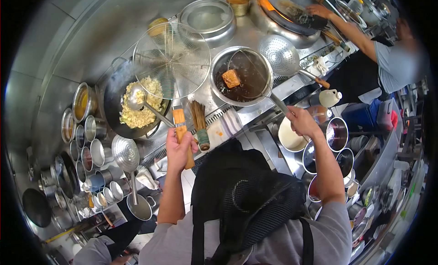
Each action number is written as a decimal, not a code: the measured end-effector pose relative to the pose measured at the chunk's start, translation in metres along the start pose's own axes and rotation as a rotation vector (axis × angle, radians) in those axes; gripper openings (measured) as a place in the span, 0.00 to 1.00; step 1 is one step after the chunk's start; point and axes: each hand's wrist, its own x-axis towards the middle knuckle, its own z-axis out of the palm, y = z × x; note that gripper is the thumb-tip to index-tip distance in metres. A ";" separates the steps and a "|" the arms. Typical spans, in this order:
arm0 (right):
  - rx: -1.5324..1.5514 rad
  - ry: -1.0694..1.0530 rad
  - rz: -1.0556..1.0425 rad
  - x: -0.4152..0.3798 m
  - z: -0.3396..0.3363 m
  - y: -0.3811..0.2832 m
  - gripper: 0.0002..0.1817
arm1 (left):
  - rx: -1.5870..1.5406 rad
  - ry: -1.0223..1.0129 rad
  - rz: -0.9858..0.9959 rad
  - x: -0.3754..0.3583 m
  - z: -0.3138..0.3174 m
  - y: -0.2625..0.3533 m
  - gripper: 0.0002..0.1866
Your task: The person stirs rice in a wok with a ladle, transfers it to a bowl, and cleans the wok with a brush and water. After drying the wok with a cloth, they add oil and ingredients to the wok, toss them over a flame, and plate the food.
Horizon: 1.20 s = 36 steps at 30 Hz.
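Note:
My left hand [179,146] is closed round the wooden handle of a large wire skimmer [171,59], whose round mesh is raised above the steel counter. A ladle [135,97] rests in the egg fried rice [141,110] in a black wok [114,121]; its handle runs toward my left hand. A bamboo brush [199,123] is just right of that hand. My right hand [301,122] grips the metal handle of a strainer [255,66], which dips into a pot [218,91] of dark oil. One browned fried block [231,78] sits in the oil.
A perforated ladle [279,55] lies right of the pot, and another [125,153] at the left. A lidded pot [206,18] stands behind. At the upper right, a co-worker's hand [319,10] reaches over a flaming wok [296,14]. Metal containers [93,128] line the left.

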 end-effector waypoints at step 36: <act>-1.065 0.055 -0.271 0.062 -0.059 -0.133 0.10 | -0.033 0.077 -0.047 -0.026 0.012 -0.020 0.11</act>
